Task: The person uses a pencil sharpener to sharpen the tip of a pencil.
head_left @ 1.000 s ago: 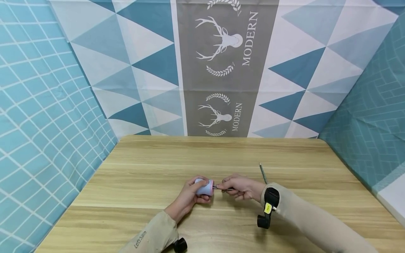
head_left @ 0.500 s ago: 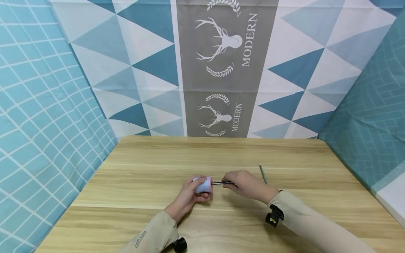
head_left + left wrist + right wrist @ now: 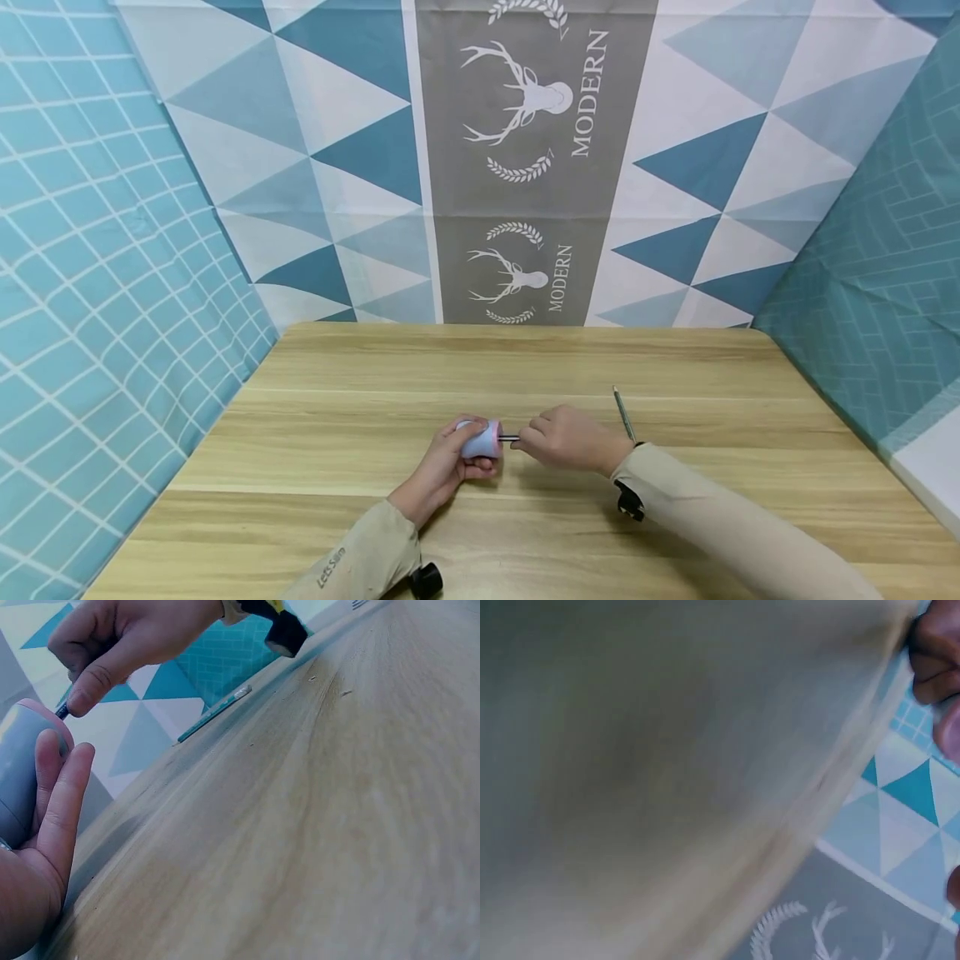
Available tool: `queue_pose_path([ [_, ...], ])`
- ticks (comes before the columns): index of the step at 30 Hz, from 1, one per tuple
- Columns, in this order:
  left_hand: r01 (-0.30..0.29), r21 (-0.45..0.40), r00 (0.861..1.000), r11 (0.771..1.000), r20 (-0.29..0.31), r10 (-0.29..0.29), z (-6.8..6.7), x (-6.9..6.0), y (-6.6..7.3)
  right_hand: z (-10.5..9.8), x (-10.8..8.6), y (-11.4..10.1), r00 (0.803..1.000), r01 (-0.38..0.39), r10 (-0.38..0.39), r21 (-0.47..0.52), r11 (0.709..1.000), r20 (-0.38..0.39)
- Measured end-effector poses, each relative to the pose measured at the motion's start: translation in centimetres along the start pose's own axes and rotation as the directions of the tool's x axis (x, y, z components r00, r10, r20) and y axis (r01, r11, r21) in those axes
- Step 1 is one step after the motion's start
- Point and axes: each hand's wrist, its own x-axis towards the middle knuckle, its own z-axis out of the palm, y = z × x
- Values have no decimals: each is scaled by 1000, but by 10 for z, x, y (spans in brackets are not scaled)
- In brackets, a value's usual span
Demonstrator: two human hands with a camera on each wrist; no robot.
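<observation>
My left hand [image 3: 444, 463] grips a light blue cylinder [image 3: 478, 440] with a pink rim, held on its side with the rim facing right. From the rim end sticks a thin dark, pencil-like rod [image 3: 509, 437]. My right hand [image 3: 564, 438] pinches this rod close to the rim, its fingers curled and covering the far end. In the left wrist view, the right thumb and fingers hold the rod [image 3: 62, 711] just off the cylinder's pink edge [image 3: 46, 718]. Blur fills much of the right wrist view, where only part of the right hand [image 3: 937, 667] shows at the edge.
A dark green pencil [image 3: 623, 412] lies on the wooden table [image 3: 360, 367], beyond the right wrist. Patterned cloth [image 3: 360, 167] hangs behind the table, with blue cloth on both sides. Each wrist carries a small black camera [image 3: 427, 581].
The right hand has turned over at the wrist, drawn back along the rod, then slid left toward the cylinder's rim. The left hand and the cylinder have stayed almost still.
</observation>
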Motion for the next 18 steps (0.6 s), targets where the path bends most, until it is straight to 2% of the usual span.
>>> queue_pose_path([
  [1,0,-2,1000,1000,-2,0,0,0,0,1,0,-1,999,-42,42,89,995,3],
  [2,1,-1,1000,1000,-3,-1,1,0,0,1,0,-3,995,-99,98,181,979,18],
  [3,2,-1,1000,1000,-4,-2,1,0,0,0,0,-5,986,-167,162,269,948,43],
  [4,1,0,1000,1000,-5,-1,1,0,0,0,1,-7,969,-247,233,357,901,83],
  [5,1,3,1000,1000,-6,-1,1,0,0,-1,2,-9,941,-338,310,437,834,136],
  [6,2,5,1000,1000,-8,-2,1,-1,0,-3,3,-12,902,-430,384,503,749,199],
  [7,4,8,1000,1000,-9,-3,1,-1,0,-4,5,-14,848,-524,454,553,647,273],
  [9,7,11,1000,1000,-13,-7,1,-1,1,-7,10,-18,713,-679,566,609,411,414],
  [10,9,12,1000,1000,-16,-8,1,-1,1,-8,12,-19,636,-735,603,617,282,482],
  [12,10,14,1000,1000,-23,-9,0,-1,2,-10,16,-20,501,-788,630,614,47,594],
  [13,9,14,1000,1000,-25,-9,0,-1,2,-10,18,-19,443,-793,627,606,-59,640],
  [14,8,15,1000,1000,-27,-8,0,-1,2,-11,19,-19,396,-787,618,598,-153,679],
  [16,5,15,1000,1000,-27,-5,0,-1,2,-11,19,-17,317,-758,575,566,-325,754],
  [18,0,19,1000,1000,-26,1,0,-2,1,-9,17,-16,260,-717,512,518,-466,819],
])
